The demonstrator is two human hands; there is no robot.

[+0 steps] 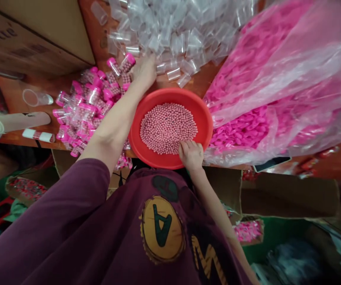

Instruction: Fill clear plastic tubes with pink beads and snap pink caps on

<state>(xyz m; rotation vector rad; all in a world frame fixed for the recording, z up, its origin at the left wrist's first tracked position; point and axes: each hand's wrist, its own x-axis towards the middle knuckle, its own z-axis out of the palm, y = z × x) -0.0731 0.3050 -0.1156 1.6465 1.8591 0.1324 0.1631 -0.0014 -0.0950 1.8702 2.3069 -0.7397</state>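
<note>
Red plastic bowl (170, 95) sat on a wooden table (13, 95), right in front of the person, and it held a heap of small pink balls (168, 128). The heap sat in the middle of the bowl.

The right hand (191, 155) was at 6 o'clock on the bowl, by the rim. Its fingers (185, 146) were bent and close together, and they touched the edge of the heap. I could not tell if they were pinching any balls.

The left hand (143, 71) reached past the bowl to 12 o'clock. It touched a big pile of clear plastic tubes (173, 35). Its fingers were hidden from view, so I could not tell if they were spread or holding a tube.

Small bottles with pink caps (84, 107) lay in a messy heap at 9 o'clock from the bowl, just by the left arm. At 3 o'clock, a clear bag (277, 79) lay full of flat pink pieces. A cardboard box (34, 35) stood at 10 o'clock.
</note>
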